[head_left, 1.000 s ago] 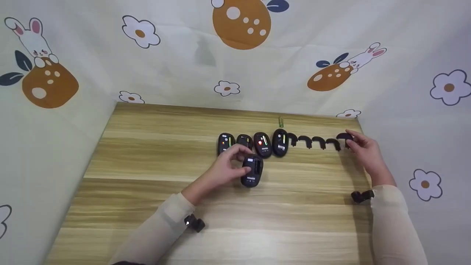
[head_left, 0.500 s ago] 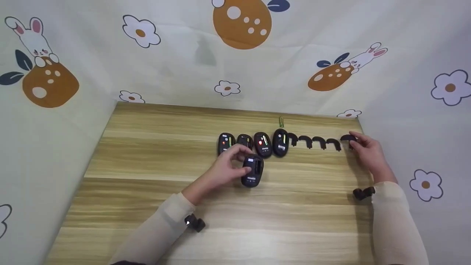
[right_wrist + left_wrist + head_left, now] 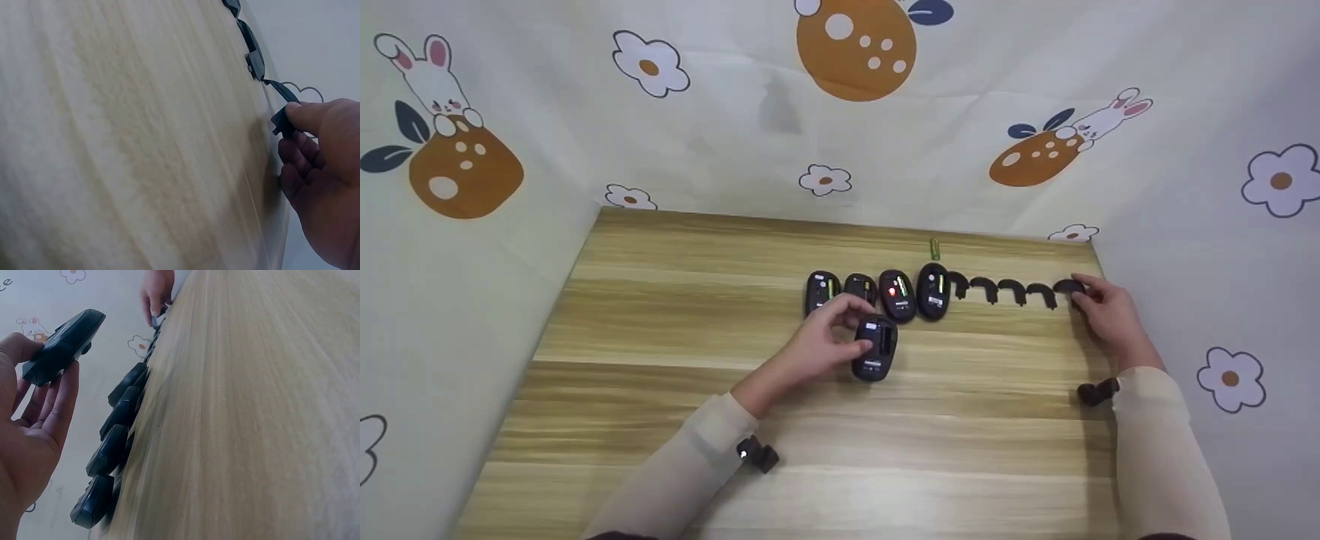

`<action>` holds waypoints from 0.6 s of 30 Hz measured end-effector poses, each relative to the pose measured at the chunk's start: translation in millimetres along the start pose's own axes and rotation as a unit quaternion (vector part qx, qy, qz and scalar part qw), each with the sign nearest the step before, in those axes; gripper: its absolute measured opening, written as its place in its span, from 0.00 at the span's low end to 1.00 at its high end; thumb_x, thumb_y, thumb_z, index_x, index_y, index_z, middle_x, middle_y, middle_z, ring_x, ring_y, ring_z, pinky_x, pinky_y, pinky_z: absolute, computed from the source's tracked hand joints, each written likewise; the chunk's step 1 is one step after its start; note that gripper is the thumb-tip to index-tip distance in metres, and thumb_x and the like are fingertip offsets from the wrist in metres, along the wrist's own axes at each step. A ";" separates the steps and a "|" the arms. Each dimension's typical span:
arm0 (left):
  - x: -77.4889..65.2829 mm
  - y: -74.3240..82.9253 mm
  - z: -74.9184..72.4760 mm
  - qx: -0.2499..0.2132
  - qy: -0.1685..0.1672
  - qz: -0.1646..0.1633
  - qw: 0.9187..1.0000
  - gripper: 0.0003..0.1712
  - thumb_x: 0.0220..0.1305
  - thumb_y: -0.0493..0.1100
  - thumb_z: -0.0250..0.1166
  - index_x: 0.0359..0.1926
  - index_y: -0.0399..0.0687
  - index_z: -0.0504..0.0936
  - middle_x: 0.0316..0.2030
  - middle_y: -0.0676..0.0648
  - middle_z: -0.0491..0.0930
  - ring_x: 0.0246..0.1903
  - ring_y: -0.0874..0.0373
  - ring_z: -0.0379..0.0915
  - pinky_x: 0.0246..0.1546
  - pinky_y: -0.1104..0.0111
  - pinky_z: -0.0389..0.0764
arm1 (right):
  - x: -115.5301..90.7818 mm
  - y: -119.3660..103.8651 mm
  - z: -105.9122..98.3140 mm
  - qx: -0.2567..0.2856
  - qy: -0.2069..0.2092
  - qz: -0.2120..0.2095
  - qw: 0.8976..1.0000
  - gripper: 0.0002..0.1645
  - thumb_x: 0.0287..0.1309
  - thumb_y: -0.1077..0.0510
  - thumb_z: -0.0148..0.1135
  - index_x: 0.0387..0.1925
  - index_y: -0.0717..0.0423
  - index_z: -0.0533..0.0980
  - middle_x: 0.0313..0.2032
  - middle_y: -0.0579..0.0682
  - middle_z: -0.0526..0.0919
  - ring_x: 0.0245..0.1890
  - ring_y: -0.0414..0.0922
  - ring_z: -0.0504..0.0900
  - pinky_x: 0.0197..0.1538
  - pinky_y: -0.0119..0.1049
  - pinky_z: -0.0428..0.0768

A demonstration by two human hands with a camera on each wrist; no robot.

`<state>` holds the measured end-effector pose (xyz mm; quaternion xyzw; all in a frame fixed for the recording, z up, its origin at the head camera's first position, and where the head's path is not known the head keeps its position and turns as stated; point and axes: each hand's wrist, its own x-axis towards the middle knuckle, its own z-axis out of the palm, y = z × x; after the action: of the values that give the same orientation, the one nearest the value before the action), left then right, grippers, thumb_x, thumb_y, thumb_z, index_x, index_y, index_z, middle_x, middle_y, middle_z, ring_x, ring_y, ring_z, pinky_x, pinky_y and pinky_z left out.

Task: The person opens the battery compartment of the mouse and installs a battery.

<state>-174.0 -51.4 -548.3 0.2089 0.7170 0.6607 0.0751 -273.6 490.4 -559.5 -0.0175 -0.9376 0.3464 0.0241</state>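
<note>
My left hand holds a black computer mouse above the table, its underside with an uncovered dark battery slot facing up. In the left wrist view the thumb and fingers pinch this mouse along its sides. At the right end of a row of covers, my right hand pinches a black hooked battery cover. The right wrist view shows the thumb on that cover, low over the tabletop. Whether the cover touches the table I cannot tell.
Several black mice lie underside up behind my left hand, batteries showing in their slots. Several hooked covers line up to their right. A loose green battery lies near the back edge. Patterned cloth walls the wooden table.
My right hand and the cover have shifted slightly right and down toward the table at the row's end. The left hand stays in place with the mouse.
</note>
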 end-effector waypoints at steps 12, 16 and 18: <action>0.0 1.5 0.3 0.000 -0.001 -0.019 1.000 0.27 0.62 0.31 0.77 0.61 0.45 0.82 0.55 0.45 0.83 0.52 0.46 0.82 0.52 0.44 0.89 | 0.1 1.5 2.7 -0.026 0.005 -0.025 0.999 0.24 0.78 0.66 0.65 0.70 0.70 0.78 0.51 0.69 0.80 0.45 0.49 0.75 0.46 0.27 0.71; 0.3 1.4 0.6 0.002 -0.001 -0.014 1.000 0.27 0.62 0.30 0.77 0.61 0.45 0.82 0.55 0.45 0.83 0.52 0.47 0.82 0.53 0.45 0.88 | -0.1 1.7 3.9 -0.023 0.014 -0.032 0.999 0.22 0.77 0.67 0.65 0.67 0.72 0.80 0.49 0.68 0.79 0.43 0.48 0.73 0.45 0.27 0.70; 0.4 1.5 0.9 0.004 -0.001 -0.012 1.000 0.27 0.62 0.30 0.77 0.61 0.44 0.82 0.55 0.45 0.83 0.52 0.46 0.82 0.54 0.45 0.88 | -0.6 2.0 4.4 -0.022 0.018 -0.033 0.999 0.21 0.76 0.68 0.65 0.65 0.72 0.81 0.49 0.68 0.79 0.43 0.47 0.73 0.44 0.26 0.70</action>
<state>-173.7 -50.4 -546.9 0.2015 0.7218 0.6569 0.0829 -273.2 489.0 -564.1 0.0061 -0.9445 0.3243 0.0520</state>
